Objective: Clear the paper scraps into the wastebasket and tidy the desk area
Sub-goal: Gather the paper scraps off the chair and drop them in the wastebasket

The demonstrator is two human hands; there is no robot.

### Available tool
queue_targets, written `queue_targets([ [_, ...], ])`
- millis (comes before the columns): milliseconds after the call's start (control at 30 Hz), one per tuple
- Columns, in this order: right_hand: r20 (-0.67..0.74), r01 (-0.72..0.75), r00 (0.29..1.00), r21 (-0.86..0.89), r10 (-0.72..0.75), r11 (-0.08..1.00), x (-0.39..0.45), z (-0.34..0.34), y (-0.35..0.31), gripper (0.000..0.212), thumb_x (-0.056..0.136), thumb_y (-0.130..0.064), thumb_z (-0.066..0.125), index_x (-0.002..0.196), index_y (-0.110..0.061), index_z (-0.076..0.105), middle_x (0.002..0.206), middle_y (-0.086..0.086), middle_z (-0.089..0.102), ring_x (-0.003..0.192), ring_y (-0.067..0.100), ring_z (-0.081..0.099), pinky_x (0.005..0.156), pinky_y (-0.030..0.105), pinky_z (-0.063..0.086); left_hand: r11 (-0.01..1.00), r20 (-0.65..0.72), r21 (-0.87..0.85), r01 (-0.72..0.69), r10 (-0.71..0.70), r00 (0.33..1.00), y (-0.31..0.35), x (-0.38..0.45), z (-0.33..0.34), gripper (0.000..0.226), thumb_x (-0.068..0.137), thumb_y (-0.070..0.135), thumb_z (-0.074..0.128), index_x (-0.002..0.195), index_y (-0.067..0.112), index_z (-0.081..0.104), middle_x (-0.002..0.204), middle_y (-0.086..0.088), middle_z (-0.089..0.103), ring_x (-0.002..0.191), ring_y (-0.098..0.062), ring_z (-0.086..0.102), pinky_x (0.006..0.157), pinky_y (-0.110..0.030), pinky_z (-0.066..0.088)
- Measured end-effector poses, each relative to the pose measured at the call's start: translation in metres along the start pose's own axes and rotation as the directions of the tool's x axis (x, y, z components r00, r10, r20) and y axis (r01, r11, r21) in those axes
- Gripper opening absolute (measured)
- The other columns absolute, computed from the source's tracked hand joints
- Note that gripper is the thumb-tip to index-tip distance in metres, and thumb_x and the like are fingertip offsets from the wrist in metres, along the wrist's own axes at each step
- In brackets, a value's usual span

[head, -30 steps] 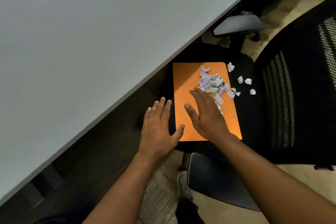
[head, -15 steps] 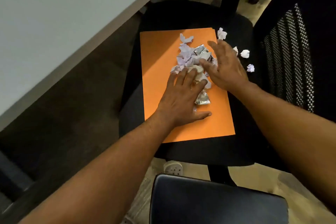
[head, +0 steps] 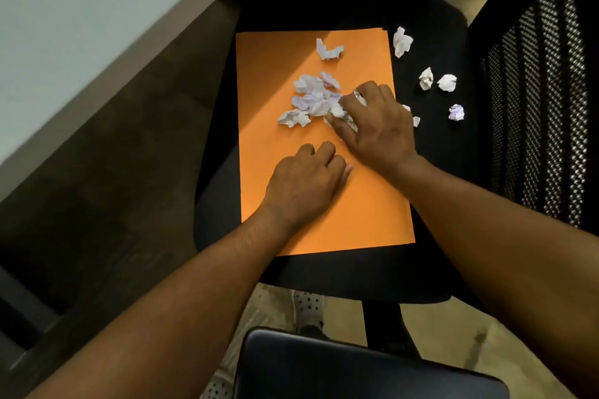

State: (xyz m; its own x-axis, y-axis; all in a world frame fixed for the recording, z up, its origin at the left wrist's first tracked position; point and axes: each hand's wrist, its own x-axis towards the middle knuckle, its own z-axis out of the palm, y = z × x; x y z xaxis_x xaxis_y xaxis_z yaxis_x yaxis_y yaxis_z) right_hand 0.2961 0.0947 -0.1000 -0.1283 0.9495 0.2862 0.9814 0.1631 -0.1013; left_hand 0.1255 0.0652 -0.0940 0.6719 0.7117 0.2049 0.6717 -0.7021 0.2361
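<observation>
Head view looked straight down on a black chair seat point(head: 324, 3) carrying an orange sheet point(head: 275, 81), with the pale counter point(head: 81, 26) off at ten o'clock. Most of the paper scraps point(head: 311, 100) lay heaped near the middle of the sheet, one loose piece point(head: 328, 50) sat toward twelve o'clock, and several strays point(head: 426, 78) rested on the bare seat at two and three o'clock, well apart from the heap.

The right hand point(head: 376, 126) lay curled over the three o'clock edge of the heap, fingers bent around a few pieces, one of them shiny, possibly foil, though it was too covered to be sure. The left hand point(head: 304, 183) rested knuckles-up on the sheet at six o'clock of the heap, its fingers tucked under; whether it enclosed anything could not be told.

The scraps looked feather-light, crumpled and springy, so they would likely scatter under a quick sweep and slip out of a loose fist. Cupping them from both sides seemed the safer hold. The sheet appeared thin and floppy; lifted by both long edges and bowed into a trough, it could probably carry the heap, whereas one corner would let it sag and spill. No wastebasket was in view.
</observation>
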Motion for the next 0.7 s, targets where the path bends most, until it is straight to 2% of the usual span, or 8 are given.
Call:
queue_targets([
  [100, -0.041, 0.005, 0.999, 0.026, -0.004, 1.0, -0.002, -0.001, -0.002, 0.037, 0.095, -0.042, 0.056, 0.088, -0.006, 0.064, 0.087, 0.017, 0.061, 0.069, 0.033, 0.058, 0.046, 0.029, 0.035, 0.998, 0.025, -0.03, 0.051, -0.05, 0.998, 0.001, 0.001, -0.001, 0.036, 0.097, 0.032, 0.048, 0.074, 0.006, 0.06, 0.074, -0.011, 0.058, 0.055, -0.028, 0.051, 0.044, -0.027, 0.021],
  [267, -0.093, -0.004, 0.996, 0.107, 0.014, 0.994, -0.002, -0.003, -0.004, 0.034, 0.094, -0.031, 0.06, 0.081, 0.001, 0.064, 0.073, 0.02, 0.06, 0.051, 0.035, 0.056, 0.038, 0.037, 0.044, 0.995, -0.037, -0.074, 0.066, -0.069, 0.997, 0.001, -0.001, 0.001, 0.035, 0.095, 0.028, 0.05, 0.069, 0.006, 0.058, 0.062, -0.012, 0.056, 0.046, -0.029, 0.049, 0.043, -0.025, 0.021],
  [433, -0.149, -0.195, 0.962, 0.214, 0.229, 0.957, -0.001, -0.014, -0.005, 0.04, 0.098, -0.03, 0.053, 0.081, 0.005, 0.061, 0.073, 0.021, 0.06, 0.055, 0.035, 0.054, 0.046, 0.039, 0.044, 0.977, -0.164, -0.188, 0.1, -0.131, 0.978, -0.002, -0.002, -0.003, 0.035, 0.093, 0.022, 0.052, 0.065, 0.003, 0.057, 0.056, -0.013, 0.054, 0.042, -0.031, 0.047, 0.04, -0.028, 0.028],
  [567, -0.263, -0.258, 0.908, 0.264, 0.327, 0.929, 0.002, -0.032, -0.009, 0.044, 0.1, -0.033, 0.048, 0.079, 0.004, 0.06, 0.07, 0.019, 0.058, 0.057, 0.028, 0.053, 0.05, 0.033, 0.039, 0.954, -0.244, -0.265, 0.139, -0.206, 0.948, -0.005, -0.009, -0.016, 0.036, 0.097, 0.022, 0.047, 0.066, 0.004, 0.055, 0.057, -0.011, 0.053, 0.044, -0.028, 0.046, 0.039, -0.032, 0.036],
  [700, -0.34, -0.314, 0.845, 0.31, 0.413, 0.897, 0.01, -0.049, -0.017, 0.045, 0.101, -0.032, 0.046, 0.079, 0.006, 0.059, 0.069, 0.02, 0.057, 0.058, 0.028, 0.052, 0.052, 0.036, 0.037, 0.938, -0.329, -0.303, 0.167, -0.268, 0.906, -0.009, -0.014, -0.043, 0.035, 0.097, 0.021, 0.047, 0.067, 0.006, 0.054, 0.058, -0.007, 0.05, 0.048, -0.016, 0.035, 0.043, -0.027, 0.03],
])
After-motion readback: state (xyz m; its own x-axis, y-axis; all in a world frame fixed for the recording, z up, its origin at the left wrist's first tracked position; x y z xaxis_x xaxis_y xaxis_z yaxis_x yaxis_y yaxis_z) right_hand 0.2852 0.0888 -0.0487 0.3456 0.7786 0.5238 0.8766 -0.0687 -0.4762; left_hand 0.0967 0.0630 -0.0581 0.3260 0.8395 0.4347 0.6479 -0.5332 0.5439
